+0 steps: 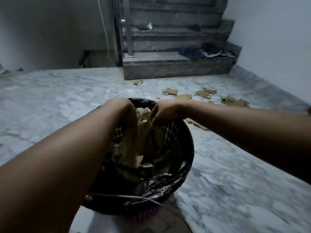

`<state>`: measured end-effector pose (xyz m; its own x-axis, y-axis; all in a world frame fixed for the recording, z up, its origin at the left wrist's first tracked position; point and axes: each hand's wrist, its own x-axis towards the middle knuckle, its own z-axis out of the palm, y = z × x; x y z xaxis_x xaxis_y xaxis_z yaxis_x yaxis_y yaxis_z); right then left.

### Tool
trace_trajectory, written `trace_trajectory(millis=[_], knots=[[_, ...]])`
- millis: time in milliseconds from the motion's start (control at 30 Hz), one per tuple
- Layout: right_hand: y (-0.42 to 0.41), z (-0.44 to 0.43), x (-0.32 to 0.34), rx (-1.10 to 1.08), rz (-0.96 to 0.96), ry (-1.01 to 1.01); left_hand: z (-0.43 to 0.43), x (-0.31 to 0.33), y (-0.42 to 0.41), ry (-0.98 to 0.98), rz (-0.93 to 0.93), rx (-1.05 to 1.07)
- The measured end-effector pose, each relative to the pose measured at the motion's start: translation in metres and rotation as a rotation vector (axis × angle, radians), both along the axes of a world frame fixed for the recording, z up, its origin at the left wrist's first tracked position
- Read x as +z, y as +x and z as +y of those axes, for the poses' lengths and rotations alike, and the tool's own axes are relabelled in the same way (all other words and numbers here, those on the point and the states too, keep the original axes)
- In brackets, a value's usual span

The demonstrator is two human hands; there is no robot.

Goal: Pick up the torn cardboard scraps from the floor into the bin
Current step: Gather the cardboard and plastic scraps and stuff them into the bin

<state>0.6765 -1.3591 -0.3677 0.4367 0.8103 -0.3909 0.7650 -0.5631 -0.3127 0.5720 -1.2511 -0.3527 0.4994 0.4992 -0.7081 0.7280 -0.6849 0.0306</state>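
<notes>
**Head view.** Both forearms are reached over a round black lattice-walled plastic bin (pixel 191 148), lined with a crumpled black plastic bag (pixel 161 182) and standing on the grey-white marbled floor (pixel 50 106). The right hand (pixel 165 111) is shown with fingers curled round the upper edge of a wad of tan torn cardboard (pixel 143 130), held inside the bin's mouth. The left hand (pixel 133 121) is lowered within the rim against the same wad. It is blurred, so it cannot be told whether it grips or merely presses. Further pieces are seen lying at the bin's bottom.

The step in hand is judged to be the depositing of a gathered load. Much of the task is judged undone: loose tan cardboard scraps (pixel 235 101) lie scattered beyond and right of the bin, toward the grey stone stair (pixel 176 69), with one flat scrap (pixel 196 123) just beside the bin wall. Next, the wad would need to be released, both hands withdrawn clear of the rim, and a reach made to that nearest piece.
</notes>
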Motion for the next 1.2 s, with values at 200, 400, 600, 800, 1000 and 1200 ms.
trace_trajectory(millis=[200,400,600,800,1000,1200], knots=[[0.059,-0.059,0.041,-0.159,0.172,0.268,-0.062,0.050,0.092,0.492,0.079,-0.345],[0.190,-0.202,0.034,-0.325,-0.107,0.296,-0.168,0.030,0.195,0.457,-0.549,-0.532],[0.317,-0.368,-0.035,-0.461,-0.040,0.171,-0.328,-0.049,0.316,0.183,-0.592,-0.551],[0.396,-0.490,-0.137,-0.734,0.049,0.149,-0.451,-0.139,0.396,0.040,-0.500,-0.591],[0.413,-0.625,-0.223,-1.035,-0.032,0.120,-0.531,-0.219,0.459,-0.044,-0.464,-0.652],[0.399,-0.725,-0.272,-1.250,-0.135,0.052,-0.592,-0.270,0.497,-0.008,-0.600,-0.849]])
